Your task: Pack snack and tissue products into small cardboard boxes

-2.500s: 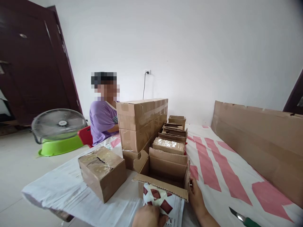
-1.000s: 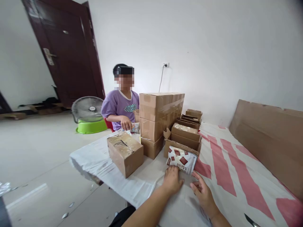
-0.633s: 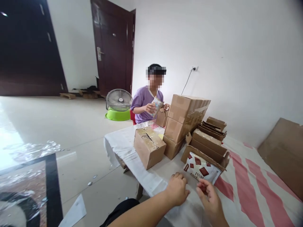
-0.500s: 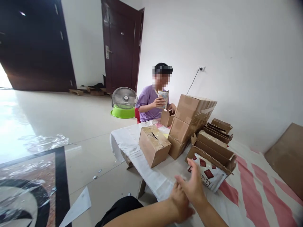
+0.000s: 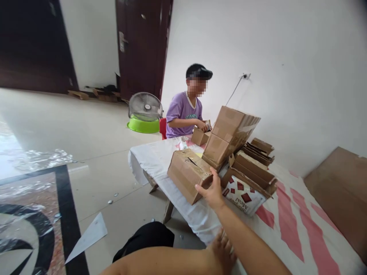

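My right hand (image 5: 210, 191) reaches in from the lower right. Its thumb and fingers are spread around the near end of a taped cardboard box (image 5: 183, 172) with a torn slit in its top. Just right of this hand, a white pouch with red diamonds (image 5: 243, 194), printed "Meal", leans on the side of an open cardboard carton (image 5: 252, 172). My left hand is not visible. Across the bottom lies a bare limb that ends in what looks like a bare foot (image 5: 222, 248) at the table's edge.
Taped cardboard boxes (image 5: 226, 130) stand stacked behind, with more open cartons (image 5: 259, 149) beside them. Opposite, a person in purple (image 5: 183, 110) handles a pouch at a small box (image 5: 199, 136). Fan (image 5: 146, 107) and green basin (image 5: 143, 125) stand on the floor.
My right hand has left the foot and moved forward to the taped box, which has turned and come slightly nearer. The other person's pouch has been lowered to the small box. My view has tilted down.
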A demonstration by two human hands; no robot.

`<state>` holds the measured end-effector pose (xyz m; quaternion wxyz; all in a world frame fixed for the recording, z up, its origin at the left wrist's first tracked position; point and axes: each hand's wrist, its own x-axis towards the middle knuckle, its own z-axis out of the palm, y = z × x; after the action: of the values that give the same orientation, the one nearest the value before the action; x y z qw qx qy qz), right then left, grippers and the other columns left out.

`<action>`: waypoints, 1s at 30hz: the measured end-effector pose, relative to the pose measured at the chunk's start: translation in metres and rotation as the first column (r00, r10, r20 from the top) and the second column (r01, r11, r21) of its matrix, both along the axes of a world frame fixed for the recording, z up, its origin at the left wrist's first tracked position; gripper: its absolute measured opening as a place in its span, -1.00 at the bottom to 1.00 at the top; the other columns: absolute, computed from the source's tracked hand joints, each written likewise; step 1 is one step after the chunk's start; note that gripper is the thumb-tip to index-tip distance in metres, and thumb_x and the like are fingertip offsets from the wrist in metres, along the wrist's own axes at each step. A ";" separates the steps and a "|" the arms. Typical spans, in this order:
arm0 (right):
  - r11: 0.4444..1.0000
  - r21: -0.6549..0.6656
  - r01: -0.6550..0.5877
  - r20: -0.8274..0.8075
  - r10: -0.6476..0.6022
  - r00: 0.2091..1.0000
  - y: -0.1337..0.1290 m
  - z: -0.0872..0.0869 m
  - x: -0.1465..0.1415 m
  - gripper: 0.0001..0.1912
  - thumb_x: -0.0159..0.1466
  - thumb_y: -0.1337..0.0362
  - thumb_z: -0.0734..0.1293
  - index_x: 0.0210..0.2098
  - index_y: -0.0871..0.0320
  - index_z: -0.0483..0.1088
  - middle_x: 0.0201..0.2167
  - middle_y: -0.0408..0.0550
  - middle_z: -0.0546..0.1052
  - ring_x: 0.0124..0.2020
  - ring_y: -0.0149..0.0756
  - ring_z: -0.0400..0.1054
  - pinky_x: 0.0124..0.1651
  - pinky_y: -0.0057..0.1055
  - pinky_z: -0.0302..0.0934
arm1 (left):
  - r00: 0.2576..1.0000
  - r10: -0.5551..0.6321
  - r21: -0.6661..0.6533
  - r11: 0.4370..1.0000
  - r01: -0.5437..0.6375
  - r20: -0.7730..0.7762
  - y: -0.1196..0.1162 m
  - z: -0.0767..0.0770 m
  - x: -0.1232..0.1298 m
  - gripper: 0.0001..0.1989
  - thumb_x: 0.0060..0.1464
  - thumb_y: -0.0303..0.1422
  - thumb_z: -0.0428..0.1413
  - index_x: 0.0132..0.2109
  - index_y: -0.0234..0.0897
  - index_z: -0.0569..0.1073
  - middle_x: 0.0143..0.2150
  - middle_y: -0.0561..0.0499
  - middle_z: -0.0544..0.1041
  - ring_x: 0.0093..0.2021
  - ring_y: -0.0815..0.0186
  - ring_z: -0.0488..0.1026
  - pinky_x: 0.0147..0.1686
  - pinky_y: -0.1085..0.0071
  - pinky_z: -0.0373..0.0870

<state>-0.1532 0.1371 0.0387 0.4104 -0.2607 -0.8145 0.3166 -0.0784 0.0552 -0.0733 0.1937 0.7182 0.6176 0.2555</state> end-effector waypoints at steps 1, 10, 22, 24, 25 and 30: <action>0.999 -0.015 -0.039 -0.004 0.039 0.999 0.001 0.007 0.024 -0.07 -0.04 0.12 0.49 0.25 0.12 0.09 0.18 0.12 0.28 0.22 0.04 0.15 0.26 0.01 0.05 | 0.996 -0.089 -0.001 0.996 0.089 -0.032 -0.009 -0.001 0.004 -0.49 0.20 -0.31 -0.05 0.26 -0.37 0.31 0.30 -0.25 0.29 0.36 -0.02 0.08 0.30 -0.04 -0.08; 0.973 -0.231 0.025 0.234 0.031 0.972 -0.012 0.032 0.289 -0.02 0.01 0.15 0.50 0.33 0.02 0.01 0.36 0.08 0.11 0.33 0.02 0.05 0.29 -0.05 0.04 | 0.654 -0.752 0.089 0.659 0.747 0.083 -0.058 0.042 0.018 -0.61 0.23 -0.33 -0.10 0.10 0.04 0.46 0.17 -0.01 0.47 0.25 0.17 0.30 0.25 0.26 0.16; 0.942 -0.281 0.182 0.286 -0.099 0.953 -0.050 0.002 0.385 0.22 -0.08 0.01 0.55 0.39 0.02 -0.17 0.40 0.08 -0.02 0.38 0.04 -0.10 0.32 -0.02 -0.06 | 0.998 -0.051 0.748 0.661 0.058 -0.032 -0.021 0.111 -0.037 -0.81 0.18 -0.36 0.03 -0.10 -0.20 0.48 -0.08 -0.14 0.42 0.09 0.06 0.28 0.07 0.09 0.31; 0.946 -0.260 0.191 0.304 -0.107 0.947 -0.040 -0.007 0.403 0.20 -0.08 -0.03 0.54 0.39 0.02 -0.13 0.39 0.10 0.02 0.36 0.05 -0.04 0.31 -0.02 -0.01 | 0.994 -0.100 0.748 0.657 0.098 -0.042 -0.017 0.112 -0.040 -0.85 0.20 -0.36 0.03 -0.14 -0.21 0.47 -0.15 -0.11 0.39 -0.01 0.14 0.32 -0.01 0.21 0.36; 0.943 -0.218 0.253 0.337 -0.170 0.926 -0.032 -0.013 0.414 0.11 -0.05 -0.05 0.51 0.36 0.05 -0.02 0.36 0.13 0.09 0.34 0.06 0.01 0.29 0.00 0.01 | 0.993 -0.115 0.747 0.657 0.101 -0.033 -0.016 0.112 -0.041 -0.85 0.21 -0.36 0.02 -0.14 -0.22 0.47 -0.16 -0.10 0.37 -0.05 0.17 0.33 -0.05 0.25 0.38; 0.750 0.215 0.625 0.531 -0.627 0.569 0.004 -0.060 0.471 -0.44 0.08 -0.04 0.30 -0.03 0.14 0.48 0.05 0.17 0.49 0.15 0.13 0.30 0.21 0.08 0.12 | 0.985 -0.172 0.714 0.692 0.106 0.020 -0.020 0.105 -0.042 -0.80 0.25 -0.33 -0.04 -0.05 -0.22 0.42 -0.12 -0.11 0.34 -0.07 0.20 0.35 -0.05 0.29 0.38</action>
<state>0.3177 0.1407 -0.0217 0.2310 -0.6134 -0.7532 0.0556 -0.1203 0.0352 0.0322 -0.0528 0.7702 0.4066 0.4886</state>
